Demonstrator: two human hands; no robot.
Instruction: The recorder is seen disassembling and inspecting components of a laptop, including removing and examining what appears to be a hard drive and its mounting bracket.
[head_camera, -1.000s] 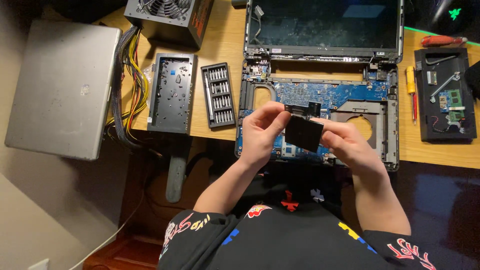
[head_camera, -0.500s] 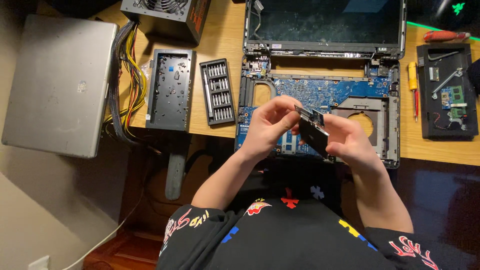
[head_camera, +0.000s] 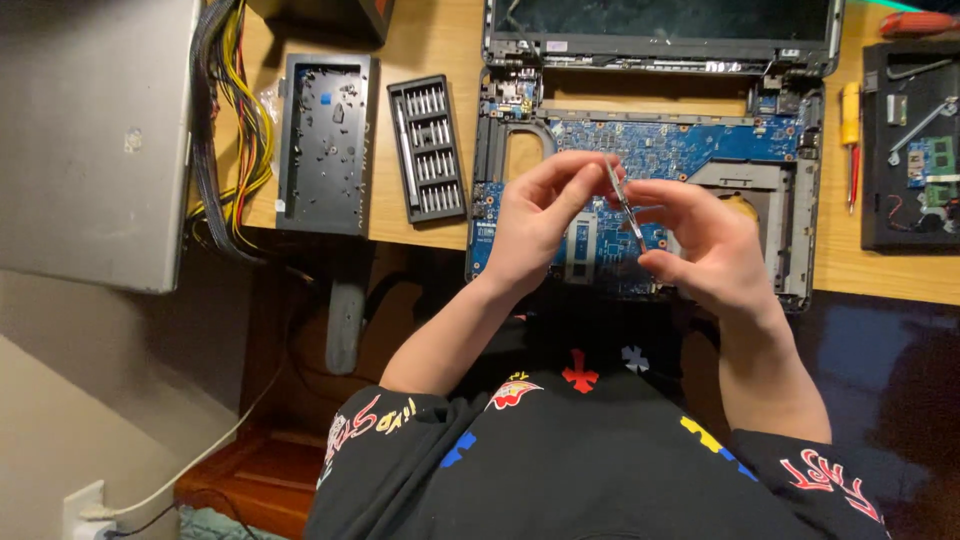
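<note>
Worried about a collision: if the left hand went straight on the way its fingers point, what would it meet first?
Likely the thin flat part pinched between both hands, then the right hand.

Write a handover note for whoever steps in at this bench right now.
Left hand and right hand both pinch a thin flat drive, held edge-on above the opened laptop. The laptop's top cover is off, its blue motherboard is exposed and the bay beside it stands empty. The screwdriver bit set and the tray of loose screws lie to the left. The drive is not seated in the laptop.
</note>
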